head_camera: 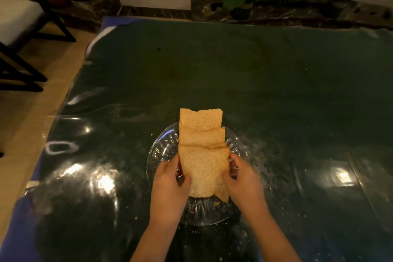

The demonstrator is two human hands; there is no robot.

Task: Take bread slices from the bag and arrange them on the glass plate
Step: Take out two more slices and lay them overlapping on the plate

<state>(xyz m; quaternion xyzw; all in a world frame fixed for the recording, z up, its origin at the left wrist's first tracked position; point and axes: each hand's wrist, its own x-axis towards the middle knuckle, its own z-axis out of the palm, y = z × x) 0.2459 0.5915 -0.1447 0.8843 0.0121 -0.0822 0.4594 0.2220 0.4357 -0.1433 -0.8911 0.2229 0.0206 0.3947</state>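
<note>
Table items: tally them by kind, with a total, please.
Bread slices: 3 clearly visible, overlapping in a row; far, middle, near; a further edge shows under the near one
Glass plate: 1
Hands: 2, left, right, both on the near slice
Total: 6

Both forearms run off the bottom edge of the frame. The hands (206, 178) cover the side edges of the nearest bread slice (204, 172). The slices hide the glass plate's (161, 149) middle. At the upper left, a chair (19, 27) is cut off.
</note>
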